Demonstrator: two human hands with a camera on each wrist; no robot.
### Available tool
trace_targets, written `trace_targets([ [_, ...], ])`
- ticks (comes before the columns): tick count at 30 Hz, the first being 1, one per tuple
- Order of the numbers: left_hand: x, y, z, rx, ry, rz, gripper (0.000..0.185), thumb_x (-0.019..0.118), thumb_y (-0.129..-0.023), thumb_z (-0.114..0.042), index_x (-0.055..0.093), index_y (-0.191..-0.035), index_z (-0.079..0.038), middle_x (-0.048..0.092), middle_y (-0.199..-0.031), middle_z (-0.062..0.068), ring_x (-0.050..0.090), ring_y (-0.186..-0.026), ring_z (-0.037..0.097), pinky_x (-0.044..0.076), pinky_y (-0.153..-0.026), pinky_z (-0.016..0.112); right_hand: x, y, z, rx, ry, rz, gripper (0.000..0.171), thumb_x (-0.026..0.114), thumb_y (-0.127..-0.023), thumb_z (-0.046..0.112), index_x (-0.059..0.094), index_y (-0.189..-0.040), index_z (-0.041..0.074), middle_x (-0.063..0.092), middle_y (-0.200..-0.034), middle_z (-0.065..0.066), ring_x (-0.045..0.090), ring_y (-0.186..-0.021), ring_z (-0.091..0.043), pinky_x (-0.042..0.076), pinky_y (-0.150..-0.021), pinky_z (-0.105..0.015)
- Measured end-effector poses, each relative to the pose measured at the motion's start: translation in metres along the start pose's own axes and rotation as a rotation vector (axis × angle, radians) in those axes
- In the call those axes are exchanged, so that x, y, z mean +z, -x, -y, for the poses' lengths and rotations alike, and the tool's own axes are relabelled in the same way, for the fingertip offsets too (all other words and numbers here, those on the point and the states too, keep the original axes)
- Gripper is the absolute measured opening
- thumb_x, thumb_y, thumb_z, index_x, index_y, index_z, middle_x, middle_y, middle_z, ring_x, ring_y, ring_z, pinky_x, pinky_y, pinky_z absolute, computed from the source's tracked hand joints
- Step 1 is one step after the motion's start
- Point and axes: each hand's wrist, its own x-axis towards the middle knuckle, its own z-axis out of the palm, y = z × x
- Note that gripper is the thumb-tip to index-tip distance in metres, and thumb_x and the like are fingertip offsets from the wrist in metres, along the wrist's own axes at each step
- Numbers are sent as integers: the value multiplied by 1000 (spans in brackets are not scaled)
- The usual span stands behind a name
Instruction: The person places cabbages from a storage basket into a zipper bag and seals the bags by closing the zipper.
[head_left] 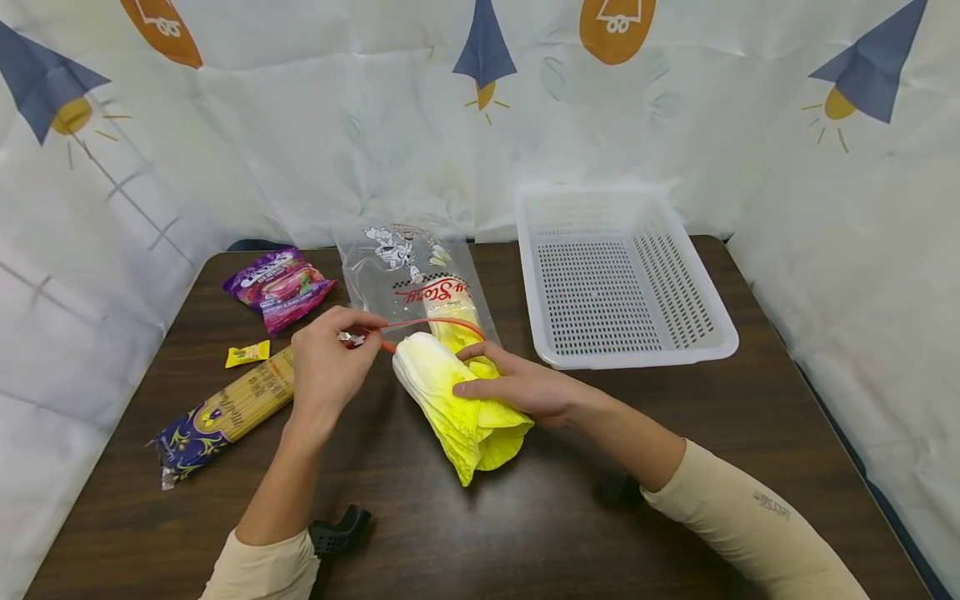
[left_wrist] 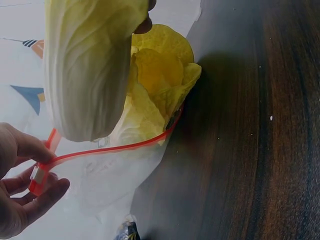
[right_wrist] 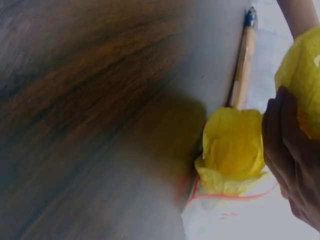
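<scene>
My right hand [head_left: 525, 390] grips a pale napa cabbage [head_left: 427, 375] around its leafy end, holding it up with its white base toward the bag. My left hand [head_left: 333, 362] pinches the red zip edge [left_wrist: 105, 150] of a clear printed bag [head_left: 371, 279] near its corner, where a white slider shows. The bag's mouth stands apart. Inside the bag lies a second napa cabbage [left_wrist: 160, 75], its yellow leaves at the opening. The held cabbage overlaps the red zip edge in the left wrist view.
To the left lie a spaghetti packet [head_left: 232, 412], a small yellow wrapped piece [head_left: 247, 353] and a purple snack packet [head_left: 279, 287]. A white perforated basket [head_left: 637, 360] stands at the back right. Behind the dark table [head_left: 675, 417] hangs a white printed curtain [head_left: 285, 108].
</scene>
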Motion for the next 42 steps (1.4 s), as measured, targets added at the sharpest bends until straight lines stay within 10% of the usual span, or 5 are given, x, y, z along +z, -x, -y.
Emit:
trace_targets([
  [24, 0, 0, 2, 56, 21, 12, 12, 77, -89, -10, 84, -99, -13, 75, -94, 5, 67, -82, 20, 49, -65, 22, 12, -2, 4, -2, -393, 56, 70, 63, -100, 24, 25, -160, 29, 58, -134, -10, 66, -109, -23, 57, -95, -35],
  [42, -1, -1, 3, 106, 2, 68, 22, 78, -89, -7, 83, -110, -12, 76, -101, 6, 65, -85, 22, 57, -74, 41, 19, -8, 13, -57, -404, 70, 52, 66, -100, 19, 40, -145, 13, 64, -124, -9, 70, -106, -22, 61, -93, -38],
])
